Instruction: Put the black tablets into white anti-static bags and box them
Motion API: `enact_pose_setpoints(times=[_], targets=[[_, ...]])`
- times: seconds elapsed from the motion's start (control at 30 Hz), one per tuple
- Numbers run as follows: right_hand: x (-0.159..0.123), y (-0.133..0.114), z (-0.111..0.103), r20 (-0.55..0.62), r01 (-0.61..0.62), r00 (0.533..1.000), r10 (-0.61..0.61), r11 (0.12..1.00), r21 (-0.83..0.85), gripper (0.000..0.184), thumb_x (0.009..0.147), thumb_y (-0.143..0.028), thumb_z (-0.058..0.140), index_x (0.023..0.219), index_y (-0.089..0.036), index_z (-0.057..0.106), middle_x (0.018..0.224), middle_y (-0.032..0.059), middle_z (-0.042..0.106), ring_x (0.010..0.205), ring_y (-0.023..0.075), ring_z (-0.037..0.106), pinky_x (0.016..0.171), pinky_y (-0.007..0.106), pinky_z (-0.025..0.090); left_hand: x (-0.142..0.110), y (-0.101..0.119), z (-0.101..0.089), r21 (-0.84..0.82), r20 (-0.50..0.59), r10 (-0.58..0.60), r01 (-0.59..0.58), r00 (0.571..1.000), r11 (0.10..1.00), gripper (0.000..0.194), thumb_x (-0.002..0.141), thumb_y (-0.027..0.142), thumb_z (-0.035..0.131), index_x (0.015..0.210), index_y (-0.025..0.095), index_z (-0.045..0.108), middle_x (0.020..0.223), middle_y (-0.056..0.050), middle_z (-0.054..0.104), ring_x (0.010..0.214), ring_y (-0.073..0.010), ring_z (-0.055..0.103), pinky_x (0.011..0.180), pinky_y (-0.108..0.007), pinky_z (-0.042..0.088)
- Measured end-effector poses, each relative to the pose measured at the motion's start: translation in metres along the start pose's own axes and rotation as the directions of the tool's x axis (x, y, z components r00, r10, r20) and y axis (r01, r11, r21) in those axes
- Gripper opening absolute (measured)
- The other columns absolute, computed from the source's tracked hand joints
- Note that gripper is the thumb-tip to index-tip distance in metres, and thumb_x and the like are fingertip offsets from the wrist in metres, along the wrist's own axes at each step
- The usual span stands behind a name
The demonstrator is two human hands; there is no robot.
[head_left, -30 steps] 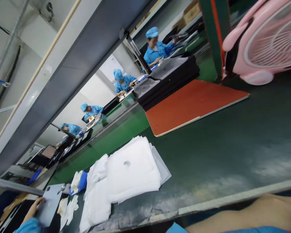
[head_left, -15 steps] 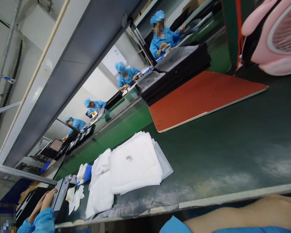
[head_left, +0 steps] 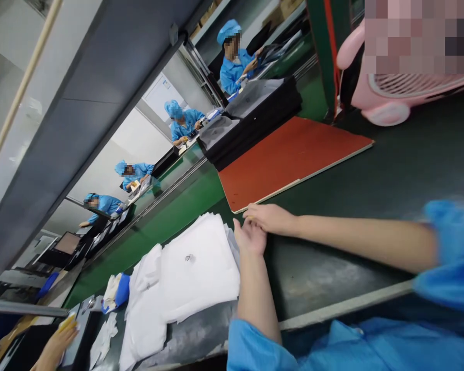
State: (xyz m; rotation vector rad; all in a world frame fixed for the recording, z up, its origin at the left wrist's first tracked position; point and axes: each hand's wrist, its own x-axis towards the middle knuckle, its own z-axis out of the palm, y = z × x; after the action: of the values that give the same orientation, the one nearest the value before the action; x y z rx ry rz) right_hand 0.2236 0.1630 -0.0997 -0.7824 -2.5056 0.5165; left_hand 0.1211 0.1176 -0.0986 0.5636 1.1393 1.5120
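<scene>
My left hand (head_left: 252, 241) is palm up with the thumb stretched out, above the table beside the stack of white bags (head_left: 201, 278). My right hand (head_left: 274, 219) comes in from the right and meets it, with its bent fingers closed over the left fingers. A small yellowish spot shows at the fingertips, too small to name. Whatever the right fingers grip is hidden. Just beyond the hands is the near corner of a red-brown board (head_left: 286, 159).
A co-worker's hand (head_left: 62, 340) holds something yellow over a grey flat case (head_left: 76, 335) at lower left. White gloves (head_left: 104, 335) and a blue-and-white bundle (head_left: 118, 291) lie nearby. Black sleeves (head_left: 255, 123) rest behind the board. A pink fan (head_left: 394, 98) stands at right. Several co-workers sit beyond the green belt (head_left: 189, 206).
Both my hands have come into view and met over the table; before, only a bare forearm showed at lower right. The scene has shifted left. The co-worker's hand now has something yellow.
</scene>
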Motion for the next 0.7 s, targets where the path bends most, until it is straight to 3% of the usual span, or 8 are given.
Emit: enact_pose_setpoints(times=[0.07, 0.13, 0.37, 0.47, 0.53, 0.6, 0.7], targets=[[0.012, -0.003, 0.014, 0.020, -0.040, 0.999, 0.040, 0.999, -0.005, 0.031, 0.082, -0.014, 0.039, 0.106, -0.016, 0.059, 0.100, 0.0099, 0.056, 0.085, 0.0183, 0.055, 0.073, 0.031, 0.044, 0.009, -0.009, -0.005, -0.012, -0.055, 0.028, -0.029, 0.998, 1.000, 0.049, 0.090, 0.032, 0.010, 0.086, 0.014, 0.055, 0.095, -0.015, 0.060, 0.098, -0.0178, 0.059, 0.080, -0.033, 0.052], [0.019, -0.003, 0.027, 0.013, 0.003, 1.000, -0.003, 1.000, 0.023, 0.032, 0.082, -0.016, 0.039, 0.107, -0.015, 0.059, 0.101, 0.0111, 0.055, 0.091, 0.0205, 0.052, 0.079, 0.034, 0.043, 0.014, -0.019, -0.010, 0.027, -0.087, 0.053, -0.050, 0.995, 0.998, 0.046, 0.090, 0.028, 0.010, 0.089, 0.017, 0.055, 0.093, -0.011, 0.061, 0.098, -0.0158, 0.058, 0.080, -0.032, 0.052], [0.012, 0.006, 0.038, -0.148, 0.240, 0.965, -0.217, 0.956, 0.169, 0.034, 0.083, -0.019, 0.040, 0.111, -0.018, 0.058, 0.120, 0.0126, 0.049, 0.112, 0.0262, 0.040, 0.093, 0.047, 0.034, 0.019, -0.025, -0.021, 0.137, -0.220, 0.133, -0.105, 0.966, 0.985, 0.015, 0.082, 0.023, 0.045, 0.088, 0.033, 0.054, 0.077, 0.004, 0.061, 0.084, -0.0141, 0.060, 0.059, -0.023, 0.055], [0.009, 0.010, 0.038, -0.261, 0.221, 0.956, -0.134, 0.915, 0.338, 0.032, 0.084, -0.022, 0.039, 0.108, -0.021, 0.061, 0.118, 0.0099, 0.050, 0.111, 0.0227, 0.041, 0.095, 0.045, 0.034, 0.018, -0.022, -0.023, 0.165, -0.245, 0.164, -0.126, 0.956, 0.978, 0.014, 0.083, 0.028, 0.049, 0.095, 0.024, 0.055, 0.083, 0.001, 0.060, 0.079, -0.0144, 0.060, 0.060, -0.025, 0.053], [0.009, 0.014, 0.037, -0.283, 0.162, 0.959, -0.018, 0.853, 0.496, 0.030, 0.084, -0.025, 0.042, 0.105, -0.020, 0.063, 0.113, 0.0096, 0.051, 0.108, 0.0205, 0.044, 0.095, 0.043, 0.035, 0.017, -0.019, -0.024, 0.175, -0.262, 0.169, -0.126, 0.950, 0.977, 0.025, 0.085, 0.034, 0.049, 0.101, 0.016, 0.054, 0.092, -0.004, 0.059, 0.079, -0.0136, 0.058, 0.065, -0.028, 0.052], [0.011, 0.019, 0.037, -0.221, 0.094, 0.973, 0.070, 0.753, 0.652, 0.029, 0.081, -0.029, 0.046, 0.100, -0.018, 0.065, 0.111, 0.0097, 0.051, 0.105, 0.0193, 0.046, 0.097, 0.040, 0.036, 0.017, -0.016, -0.024, 0.165, -0.283, 0.151, -0.107, 0.947, 0.980, 0.030, 0.085, 0.036, 0.048, 0.104, 0.013, 0.053, 0.096, -0.006, 0.057, 0.079, -0.0128, 0.056, 0.068, -0.030, 0.050], [0.014, 0.028, 0.037, -0.067, 0.006, 0.994, 0.088, 0.564, 0.826, 0.035, 0.081, -0.038, 0.046, 0.101, -0.015, 0.064, 0.117, 0.0092, 0.048, 0.110, 0.0184, 0.045, 0.101, 0.037, 0.033, 0.014, -0.013, -0.020, 0.124, -0.329, 0.110, -0.073, 0.938, 0.990, 0.021, 0.087, 0.032, 0.045, 0.089, 0.012, 0.054, 0.080, -0.002, 0.055, 0.064, -0.0083, 0.052, 0.058, -0.023, 0.047]])
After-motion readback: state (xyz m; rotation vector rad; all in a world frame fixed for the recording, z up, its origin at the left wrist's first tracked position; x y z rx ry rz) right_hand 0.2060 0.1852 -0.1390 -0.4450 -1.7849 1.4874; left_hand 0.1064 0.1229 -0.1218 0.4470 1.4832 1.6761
